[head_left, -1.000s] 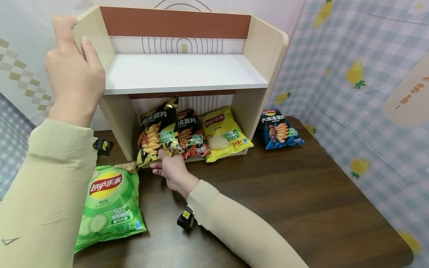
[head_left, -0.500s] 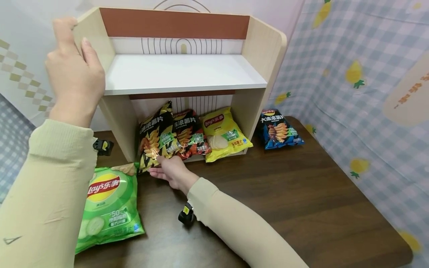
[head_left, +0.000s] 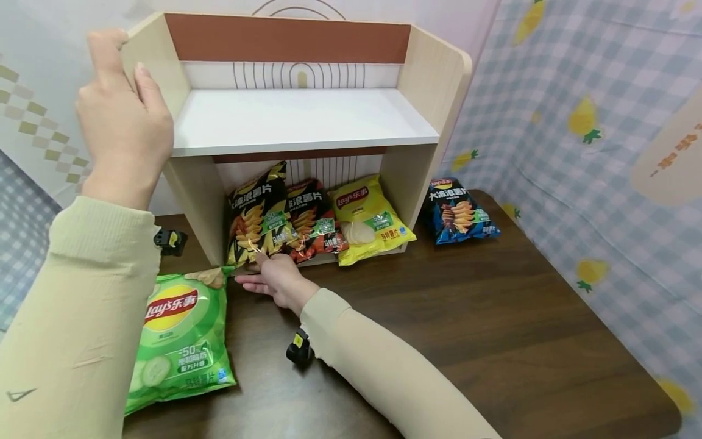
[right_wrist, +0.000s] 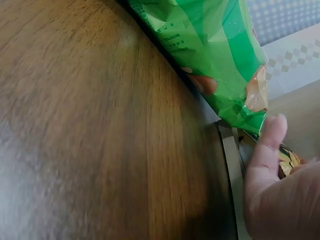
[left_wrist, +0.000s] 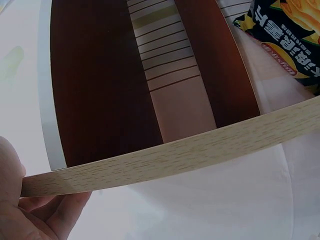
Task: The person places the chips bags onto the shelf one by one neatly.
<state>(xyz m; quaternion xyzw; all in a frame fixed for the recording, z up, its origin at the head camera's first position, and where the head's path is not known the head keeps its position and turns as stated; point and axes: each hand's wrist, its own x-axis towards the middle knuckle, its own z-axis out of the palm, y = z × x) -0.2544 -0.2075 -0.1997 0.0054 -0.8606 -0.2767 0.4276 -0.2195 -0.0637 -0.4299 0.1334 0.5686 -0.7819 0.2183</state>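
Note:
A black-and-gold bag of potato chips [head_left: 258, 216] leans in the left end of the lower compartment of a small desk shelf [head_left: 307, 119]. Its bottom edge touches my right hand [head_left: 280, 279], whose fingers are extended. In the right wrist view, the gold of that bag shows only partly behind the hand [right_wrist: 285, 195]. My left hand [head_left: 123, 116] grips the upper left side panel; in the left wrist view the thumb and fingers lie on opposite faces of the panel [left_wrist: 175, 145]. Beside the black-and-gold bag stand a red-and-black chip bag [head_left: 312, 222] and a yellow chip bag [head_left: 367, 219].
A large green chip bag [head_left: 178, 341] lies on the dark wooden table [head_left: 439, 329], left of my right hand. Outside the shelf's right side leans a blue chip bag [head_left: 457, 210]. A checked cloth [head_left: 570, 183] hangs along the right edge.
The black-and-gold bag's top has shifted back and forth slightly, and its bottom now sits a little farther into the compartment. My right hand has moved slightly left; the left hand has stayed put.

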